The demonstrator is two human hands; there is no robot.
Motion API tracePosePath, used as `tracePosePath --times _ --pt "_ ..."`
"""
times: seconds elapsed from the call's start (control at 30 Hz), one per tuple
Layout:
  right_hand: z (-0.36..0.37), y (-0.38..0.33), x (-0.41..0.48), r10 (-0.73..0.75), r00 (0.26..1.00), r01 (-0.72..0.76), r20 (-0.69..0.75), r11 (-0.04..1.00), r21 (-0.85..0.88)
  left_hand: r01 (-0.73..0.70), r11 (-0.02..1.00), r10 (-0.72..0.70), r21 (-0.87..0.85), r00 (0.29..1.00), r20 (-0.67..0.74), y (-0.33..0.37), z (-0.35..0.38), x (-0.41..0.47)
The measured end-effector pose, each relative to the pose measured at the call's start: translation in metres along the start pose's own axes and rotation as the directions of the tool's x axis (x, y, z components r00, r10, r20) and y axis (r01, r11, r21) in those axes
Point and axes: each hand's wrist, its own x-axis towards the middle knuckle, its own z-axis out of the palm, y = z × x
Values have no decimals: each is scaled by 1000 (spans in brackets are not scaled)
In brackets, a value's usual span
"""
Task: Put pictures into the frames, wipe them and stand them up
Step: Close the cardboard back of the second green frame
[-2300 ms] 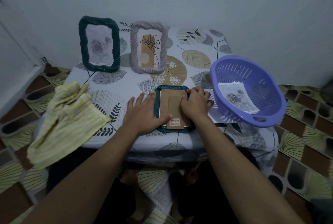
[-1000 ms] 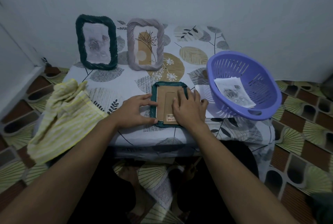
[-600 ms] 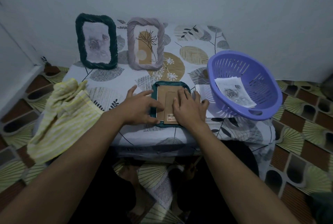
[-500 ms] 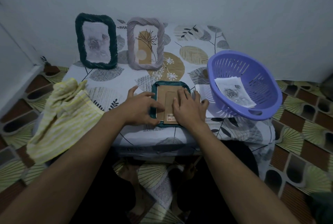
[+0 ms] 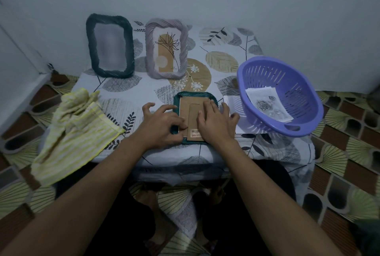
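Right hand (image 5: 216,124) is pressing flat on the backing (image 5: 184,109) of the face-down frame (image 5: 195,95), left hand (image 5: 162,126) pinching its edge, probably seating it

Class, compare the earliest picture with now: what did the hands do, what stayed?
The right hand uncurled from the top corner of the face-down frame and lies flat on its backing; the left hand, flat before, now curls at its left edge. Unchanged: standing frames, cloth, basket.

Face-down, cardboard back up: teal frame (image 5: 195,94) at front; dark-green frame (image 5: 111,48), lilac frame (image 5: 166,48) upright behind.
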Motion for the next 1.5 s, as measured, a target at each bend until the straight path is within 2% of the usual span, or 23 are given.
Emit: tracePosePath --times 0.17,0.23,0.3,0.37,0.5,0.6,0.7,1.03,1.27,1.5 --pt "0 0 0 -1 1000 1 1 1000 0 107 992 -104 -62 993 59 -2 1 3" --pt "0 0 0 -5 1000 5 0 1000 -3 179 966 -162 -188 981 103 -4 0 4" --pt "0 0 0 -6 1000 6 4 1000 1 246 927 -231 -282 969 87 -5 4 3" --pt "-1 0 -1 -4 1000 4 0 1000 4 317 909 -315 -271 948 53 -2 11 4" --pt "-1 -1 -2 -7 1000 7 -5 1000 -4 429 895 -422 -120 903 75 5 20 8" --pt "-1 -1 -2 -8 1000 8 -7 1000 1 428 904 -427 17 895 127 6 24 10" --pt "-2 -1 -1 -7 1000 7 -2 1000 5 426 901 -434 85 894 114 8 27 12" --pt "-14 10 -9 -93 995 91 32 994 65 427 899 -434 100 898 75 9 26 12" --pt "-32 20 -31 -41 995 49 -89 995 91 425 899 -433 107 900 59 8 27 12" --pt "-49 38 -47 -6 1000 4 -19 998 -60 423 901 -429 95 901 59 8 26 12"
